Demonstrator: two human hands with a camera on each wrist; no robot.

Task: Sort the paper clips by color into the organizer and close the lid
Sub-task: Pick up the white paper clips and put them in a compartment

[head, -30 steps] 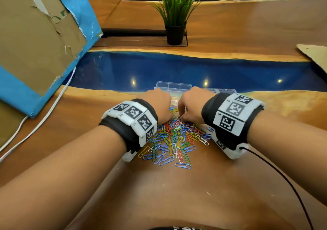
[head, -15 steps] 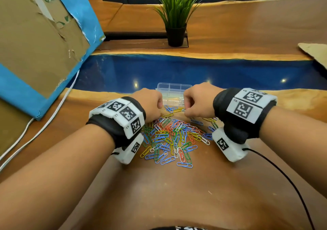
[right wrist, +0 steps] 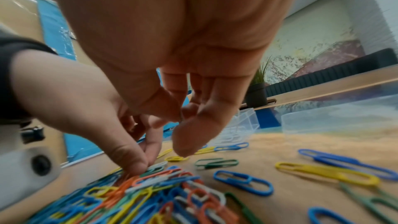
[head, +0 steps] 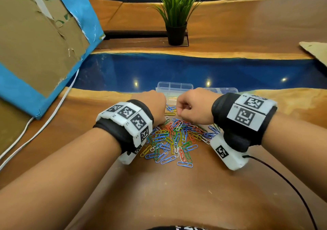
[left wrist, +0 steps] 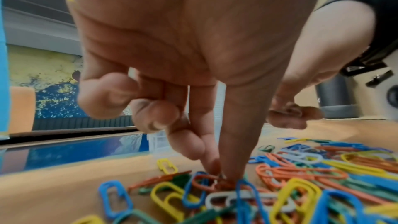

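A heap of coloured paper clips (head: 175, 137) lies on the wooden table in front of the clear organizer (head: 174, 88). The organizer's lid (head: 221, 90) lies open to the right. My left hand (left wrist: 218, 175) reaches down at the heap's far left edge, thumb and forefinger pinching an orange clip (left wrist: 204, 182) that still lies among the others. My right hand (right wrist: 181, 115) hovers just above the heap's far side. Its thumb presses against the forefinger on what looks like a thin clip, colour unclear. In the head view both hands (head: 155, 107) (head: 191, 107) are curled side by side.
A potted plant (head: 177, 26) stands on the far side of the table's blue resin strip (head: 194, 70). A blue-edged cardboard panel (head: 44, 43) leans at the left with white cables (head: 44, 123) beside it. Another cardboard piece (head: 315, 51) lies far right. Loose clips (right wrist: 323, 171) are scattered right of the heap.
Both hands have drawn slightly apart. The right hand has risen off the heap with its fingers curled. The left hand's fingertips are still down among the clips.
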